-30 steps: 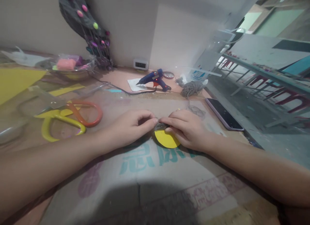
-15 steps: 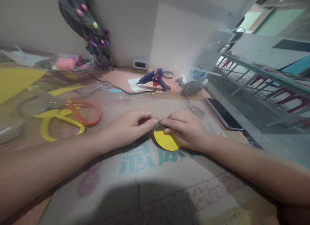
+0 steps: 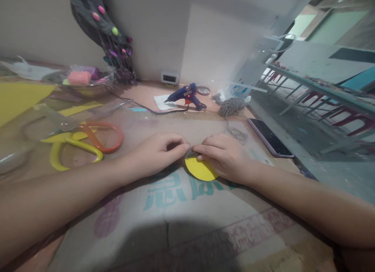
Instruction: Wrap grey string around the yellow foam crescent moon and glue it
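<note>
My left hand (image 3: 158, 152) and my right hand (image 3: 224, 154) meet fingertip to fingertip over a yellow paper disc (image 3: 200, 169) lying on a printed cardboard sheet (image 3: 187, 209). Both hands are closed in a pinch at the disc's upper edge, where a small grey bit shows between the fingertips; I cannot make out what it is. My right hand's fingers cover the disc's right side.
Orange scissors (image 3: 104, 136) and yellow scissors (image 3: 73, 151) lie at the left. A blue glue gun (image 3: 186, 95) with its cord rests at the back, grey yarn (image 3: 233, 106) beside it. A phone (image 3: 269, 137) lies at the right. Yellow paper (image 3: 17, 98) sits far left.
Hardly anything has moved. The yellow disc has shifted slightly under my fingertips, and both hands keep their pinch at its top edge.
</note>
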A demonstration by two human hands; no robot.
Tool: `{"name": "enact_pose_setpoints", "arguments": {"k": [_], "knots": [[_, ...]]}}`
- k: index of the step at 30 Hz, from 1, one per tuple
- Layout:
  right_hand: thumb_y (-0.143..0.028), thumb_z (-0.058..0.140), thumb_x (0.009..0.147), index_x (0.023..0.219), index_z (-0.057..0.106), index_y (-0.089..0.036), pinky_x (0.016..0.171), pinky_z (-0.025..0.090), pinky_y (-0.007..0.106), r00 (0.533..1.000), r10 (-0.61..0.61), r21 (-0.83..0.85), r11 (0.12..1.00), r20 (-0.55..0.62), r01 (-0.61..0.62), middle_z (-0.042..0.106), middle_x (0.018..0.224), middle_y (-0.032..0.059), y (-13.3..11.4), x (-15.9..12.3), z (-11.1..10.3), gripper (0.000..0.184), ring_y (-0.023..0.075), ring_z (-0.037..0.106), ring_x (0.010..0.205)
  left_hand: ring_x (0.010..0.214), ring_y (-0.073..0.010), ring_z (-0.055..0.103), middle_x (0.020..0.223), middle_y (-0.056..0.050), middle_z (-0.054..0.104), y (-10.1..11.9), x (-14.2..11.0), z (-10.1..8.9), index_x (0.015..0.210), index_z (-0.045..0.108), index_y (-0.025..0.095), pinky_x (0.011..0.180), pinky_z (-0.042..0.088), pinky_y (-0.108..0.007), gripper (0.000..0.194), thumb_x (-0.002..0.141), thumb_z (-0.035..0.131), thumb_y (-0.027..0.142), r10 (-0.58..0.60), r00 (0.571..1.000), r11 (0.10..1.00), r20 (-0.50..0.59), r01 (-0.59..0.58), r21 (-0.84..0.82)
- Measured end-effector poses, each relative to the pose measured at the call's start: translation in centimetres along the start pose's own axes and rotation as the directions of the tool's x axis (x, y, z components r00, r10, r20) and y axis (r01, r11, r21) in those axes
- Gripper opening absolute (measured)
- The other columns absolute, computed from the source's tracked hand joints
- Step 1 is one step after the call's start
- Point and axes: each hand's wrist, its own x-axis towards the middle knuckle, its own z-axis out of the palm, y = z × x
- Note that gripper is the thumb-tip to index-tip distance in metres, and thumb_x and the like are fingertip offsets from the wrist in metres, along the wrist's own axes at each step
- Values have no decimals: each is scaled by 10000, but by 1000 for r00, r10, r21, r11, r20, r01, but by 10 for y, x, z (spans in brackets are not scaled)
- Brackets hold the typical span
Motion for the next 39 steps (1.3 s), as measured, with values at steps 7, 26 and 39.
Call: {"name": "enact_pose_setpoints", "arguments": {"k": [7, 26, 39], "knots": [[-224, 451, 959, 1068, 621, -134, 620, 399, 278, 997, 45, 59, 997, -67, -41, 644, 789, 61, 0, -3, -2, 221, 156, 552, 689, 663, -137, 497, 692, 14, 543, 0, 0, 0, 737, 576, 177, 586, 364, -240, 335, 909, 413, 414, -7, 1000, 999, -22, 6, -41], [-212, 563, 856, 765, 597, -176, 627, 289, 288, 992, 129, 56, 990, 4, -129, 568, 644, -5, 3, -7, 0, 104, 127, 465, 604, 669, -127, 495, 706, 28, 567, 4, -1, 0, 787, 606, 173, 600, 353, -240, 313, 871, 508, 458, -6, 999, 1000, -51, 6, -2], [-216, 557, 853, 736, 598, -167, 627, 317, 274, 983, 182, 55, 982, -27, -180, 567, 635, 2, 6, -6, -1, 133, 135, 466, 608, 670, -124, 498, 686, 36, 541, 1, 0, 0, 763, 579, 176, 605, 368, -238, 227, 862, 508, 368, 4, 1000, 1000, 2, -4, 26]]}}
